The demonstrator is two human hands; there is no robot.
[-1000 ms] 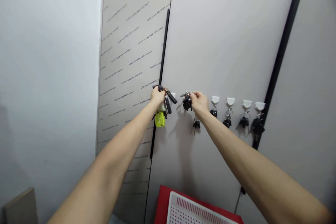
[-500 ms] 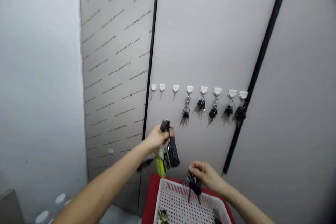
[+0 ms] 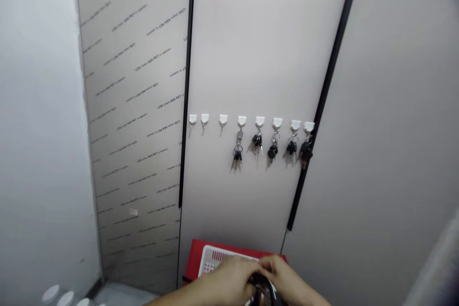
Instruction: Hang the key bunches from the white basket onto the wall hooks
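"Several round white tops (image 3: 65, 298) stand near, on the left. What comes next?"

"A pale grey panel (image 3: 122, 119) with slanted dark lettering, then a long black handle strip (image 3: 187, 95). Right of that strip, eight white plastic hooks (image 3: 242, 121) run in a row along the light grey door (image 3: 268, 48)."

"And on them?"

"The five rightmost each carry a bunch of black-headed metal keys (image 3: 306, 151). Nearer, below, a white perforated plastic basket (image 3: 217, 255) sits against something red (image 3: 193, 258)."

"Where are the hands?"

"In front of the basket, meeting. The left hand (image 3: 233, 277) curls its fingers around a shiny dark bundle (image 3: 265, 291), which lies between the two hands at the near edge."

"The right one?"

"The right hand (image 3: 283, 279) bends its fingers in at the bundle's top, fingertips close to the left hand. Whether they grip, I cannot tell; the bundle hides part of them."
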